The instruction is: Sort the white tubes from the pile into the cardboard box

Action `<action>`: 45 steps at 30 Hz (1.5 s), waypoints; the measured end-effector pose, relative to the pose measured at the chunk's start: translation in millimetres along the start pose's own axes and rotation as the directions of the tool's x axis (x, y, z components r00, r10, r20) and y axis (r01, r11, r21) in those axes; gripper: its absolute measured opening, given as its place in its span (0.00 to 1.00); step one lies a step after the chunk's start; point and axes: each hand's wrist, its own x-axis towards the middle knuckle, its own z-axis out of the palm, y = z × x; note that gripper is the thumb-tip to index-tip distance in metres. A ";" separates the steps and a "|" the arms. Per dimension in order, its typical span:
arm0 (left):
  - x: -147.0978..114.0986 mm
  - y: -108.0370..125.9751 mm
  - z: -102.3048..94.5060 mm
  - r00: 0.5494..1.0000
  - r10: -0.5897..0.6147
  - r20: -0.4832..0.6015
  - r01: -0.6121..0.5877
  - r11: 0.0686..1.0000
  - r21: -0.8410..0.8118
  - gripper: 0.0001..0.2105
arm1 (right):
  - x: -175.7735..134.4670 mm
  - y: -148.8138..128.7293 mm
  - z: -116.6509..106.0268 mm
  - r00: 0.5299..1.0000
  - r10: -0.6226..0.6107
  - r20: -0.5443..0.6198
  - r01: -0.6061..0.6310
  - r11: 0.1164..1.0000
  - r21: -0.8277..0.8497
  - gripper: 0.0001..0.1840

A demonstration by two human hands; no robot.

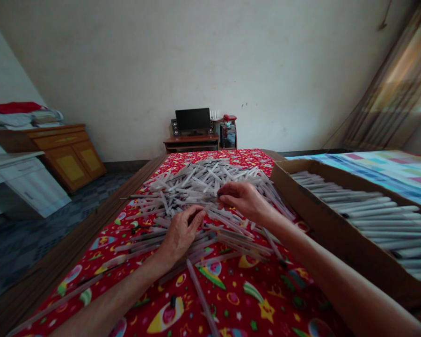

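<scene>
Tubes (199,178), pale and slim, lie in a loose heap on a red cloth (238,299), most of them just beyond the two hands and spreading out to both sides. The left hand (182,229) is low over the near edge of the heap, its thumb and fingers curled with only a narrow gap at the tips; whether it grips a tube, I cannot tell. Further forward and to the right, the right hand (243,199) reaches over the heap, thumb and fingers drawn close around a small dark spot; what that is, or whether it is held, is too small to tell.

More tubes lie roughly side by side just left of the left hand, and others lie nearer the person, between the forearms. One single tube (201,297) points away from the person, apart from the heap, with a small black piece (173,301) on the cloth to its left. Right of the right forearm stands an open box (314,213), filled with similar tubes in neat rows.
</scene>
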 end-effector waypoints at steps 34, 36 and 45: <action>-1.5 5.9 -0.4 0.999 0.007 -0.035 -0.007 1.000 -0.017 0.12 | -3.2 1.5 26.9 0.999 -0.033 -0.027 0.037 0.984 0.173 0.06; -1.5 5.2 0.3 0.999 0.001 -0.046 -0.003 1.000 -0.031 0.12 | -4.6 0.2 29.2 0.998 -0.040 -0.057 0.045 0.995 0.092 0.06; -2.3 1.0 4.6 0.998 0.028 -0.051 -0.029 1.000 -0.007 0.08 | -14.2 2.4 31.6 0.961 -0.265 0.085 0.254 0.714 -0.652 0.14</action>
